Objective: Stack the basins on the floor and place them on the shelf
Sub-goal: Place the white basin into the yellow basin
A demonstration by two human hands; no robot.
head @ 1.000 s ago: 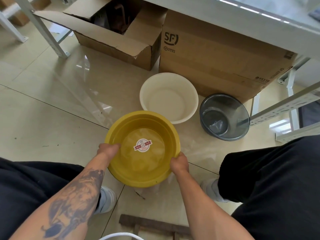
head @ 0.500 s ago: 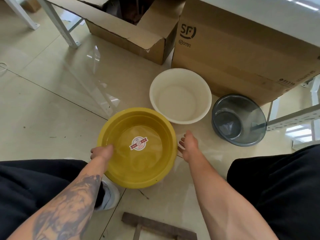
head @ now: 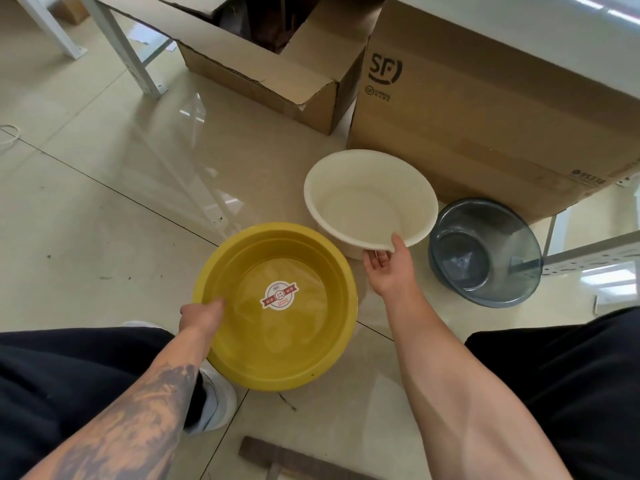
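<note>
Over on the left, the yellow basin (head: 277, 306) was gripped at its near-left rim by the left hand (head: 201, 315), fingers curled over the edge and closed on it, the tattooed forearm (head: 138, 410) stretched out from below. The basin was seen sitting low over the tiled floor (head: 104, 220), a round red-and-white sticker (head: 279, 295) laid flat on its bottom. Whether it was fully rested on the floor could not be told. Just beside it, to the right and farther back, the white basin (head: 370, 202) was tilted, its near rim pinched by the right hand (head: 389, 268), thumb on top of the lip, fingers tucked beneath. Further right, the transparent grey basin (head: 485, 252) was left on the floor, untouched, just beside the white one. Behind the basins, an opened cardboard box (head: 277, 71) and a big closed box (head: 485, 109) printed with SF were set on the floor. Dark trousers were seen on both sides, a white shoe (head: 214, 400) was tucked under the yellow basin's near edge, and a strip of dark wood (head: 294, 460) was laid at the bottom
</note>
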